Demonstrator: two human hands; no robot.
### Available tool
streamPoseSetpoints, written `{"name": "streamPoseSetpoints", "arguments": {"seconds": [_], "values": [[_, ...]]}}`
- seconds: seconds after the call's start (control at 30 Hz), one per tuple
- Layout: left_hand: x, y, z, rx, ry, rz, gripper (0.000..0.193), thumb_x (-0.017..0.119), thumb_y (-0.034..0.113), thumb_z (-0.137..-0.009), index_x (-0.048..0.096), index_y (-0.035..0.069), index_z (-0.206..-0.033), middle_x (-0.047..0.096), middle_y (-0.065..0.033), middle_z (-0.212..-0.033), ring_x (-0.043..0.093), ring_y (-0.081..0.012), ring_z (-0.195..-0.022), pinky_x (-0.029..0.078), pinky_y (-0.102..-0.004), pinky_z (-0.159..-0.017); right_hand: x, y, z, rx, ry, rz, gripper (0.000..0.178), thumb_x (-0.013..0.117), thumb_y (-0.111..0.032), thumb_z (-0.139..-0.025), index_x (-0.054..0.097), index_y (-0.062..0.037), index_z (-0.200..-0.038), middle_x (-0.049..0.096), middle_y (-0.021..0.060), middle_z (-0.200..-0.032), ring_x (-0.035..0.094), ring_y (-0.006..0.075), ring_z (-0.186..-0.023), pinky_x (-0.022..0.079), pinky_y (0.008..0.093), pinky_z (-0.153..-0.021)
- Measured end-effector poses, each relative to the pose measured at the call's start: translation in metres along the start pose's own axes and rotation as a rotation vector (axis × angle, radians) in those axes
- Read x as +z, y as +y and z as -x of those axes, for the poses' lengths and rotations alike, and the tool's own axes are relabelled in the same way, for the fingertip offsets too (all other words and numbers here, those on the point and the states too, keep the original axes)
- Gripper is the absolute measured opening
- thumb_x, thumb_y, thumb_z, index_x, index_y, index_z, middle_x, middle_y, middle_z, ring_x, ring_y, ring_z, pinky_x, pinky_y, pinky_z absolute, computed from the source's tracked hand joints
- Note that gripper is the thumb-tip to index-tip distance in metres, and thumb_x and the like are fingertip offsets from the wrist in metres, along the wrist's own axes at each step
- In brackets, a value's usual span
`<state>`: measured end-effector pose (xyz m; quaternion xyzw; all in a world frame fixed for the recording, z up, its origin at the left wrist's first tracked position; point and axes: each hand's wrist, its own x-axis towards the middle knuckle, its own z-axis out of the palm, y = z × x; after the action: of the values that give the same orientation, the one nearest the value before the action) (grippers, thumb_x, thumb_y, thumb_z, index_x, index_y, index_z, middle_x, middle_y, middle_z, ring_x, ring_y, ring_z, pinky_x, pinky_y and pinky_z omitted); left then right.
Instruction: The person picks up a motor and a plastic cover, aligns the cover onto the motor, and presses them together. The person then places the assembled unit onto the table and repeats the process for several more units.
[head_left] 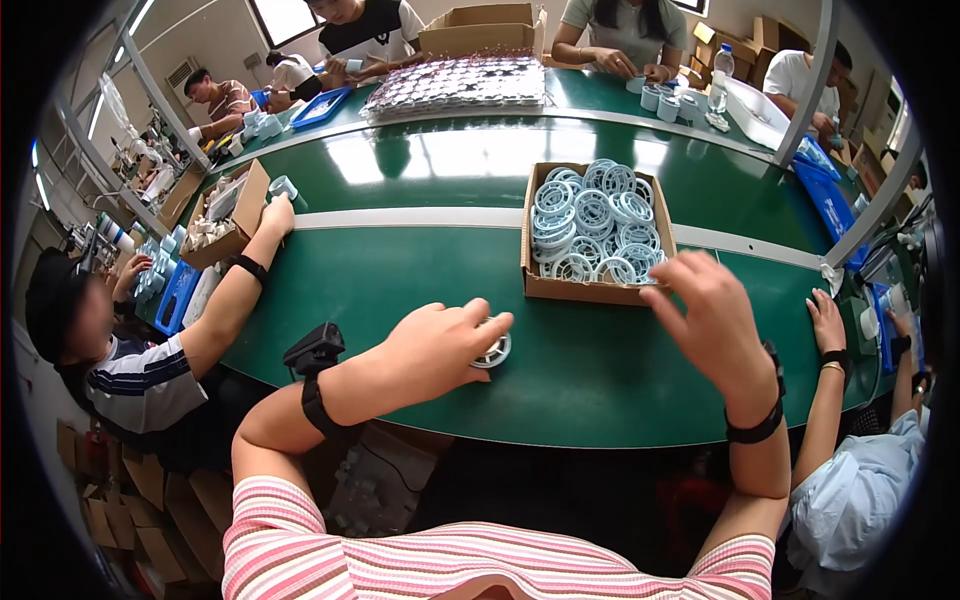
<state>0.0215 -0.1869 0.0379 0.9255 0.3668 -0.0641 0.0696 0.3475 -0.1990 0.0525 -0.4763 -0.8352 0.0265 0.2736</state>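
Low over the green table, my left hand (pixel 440 345) grips a small round ring part (pixel 495 352), pale with a light-blue rim and spokes inside. My fingers cover much of it. My right hand (pixel 708 305) hovers at the front right corner of a cardboard box (pixel 585 291). Its thumb and forefinger are apart, and I see nothing between them. Many light-blue plastic rings (pixel 592 212) fill the box in a loose heap.
A person at left reaches to a light-blue cup (pixel 284 188) beside a small carton (pixel 245 205). Another person's hand (pixel 826 322) rests on the table at right. Across the metal strip (pixel 410 217) runs a conveyor-like green surface (pixel 450 150). A stacked tray of parts (pixel 455 82) stands beyond.
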Motion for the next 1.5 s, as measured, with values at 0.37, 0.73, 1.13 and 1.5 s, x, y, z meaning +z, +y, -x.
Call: {"name": "streamPoseSetpoints", "arguments": {"seconds": [0.37,0.73,1.13,1.5], "values": [[0.067,0.016,-0.065,0.292,0.597,0.242,0.065,0.076,0.038,-0.09,0.052,0.006,-0.141,0.056,-0.0162,-0.12,0.068,-0.0309,-0.087,0.056,-0.0383,-0.066,0.055,0.049,-0.057,0.054,-0.299,-0.093,0.022,0.076,-0.007,-0.083,0.072,-0.0038,-0.104,0.067,0.0124,-0.105,0.063,0.0336,-0.107,0.052,0.0422,-0.091],[0.065,0.013,-0.06,0.198,0.552,0.295,0.064,0.079,0.036,-0.088,0.054,0.007,-0.139,0.058,-0.0143,-0.118,0.068,-0.0304,-0.085,0.057,-0.0376,-0.065,0.06,0.057,-0.056,0.112,-0.034,-0.265,0.014,0.072,0.002,-0.084,0.072,-0.0016,-0.097,0.069,0.0106,-0.092,0.068,0.0278,-0.086,0.054,0.0356,-0.073],[0.063,0.0,-0.061,0.272,0.468,0.387,0.066,0.08,0.035,-0.088,0.051,0.01,-0.141,0.059,-0.0134,-0.118,0.068,-0.0314,-0.085,0.057,-0.0381,-0.067,0.057,0.062,-0.055,0.013,-0.03,-0.288,0.021,0.064,0.006,-0.09,0.069,-0.0012,-0.109,0.07,0.0124,-0.103,0.068,0.0248,-0.085,0.053,0.0319,-0.071],[0.06,0.001,-0.057,0.249,0.405,0.472,0.069,0.081,0.034,-0.086,0.049,0.01,-0.142,0.059,-0.0146,-0.118,0.068,-0.032,-0.084,0.057,-0.0397,-0.068,0.045,0.037,-0.05,0.051,0.227,-0.452,0.019,0.064,0.003,-0.096,0.071,-0.0034,-0.112,0.073,0.0085,-0.107,0.07,0.0171,-0.093,0.055,0.0278,-0.075]]}}
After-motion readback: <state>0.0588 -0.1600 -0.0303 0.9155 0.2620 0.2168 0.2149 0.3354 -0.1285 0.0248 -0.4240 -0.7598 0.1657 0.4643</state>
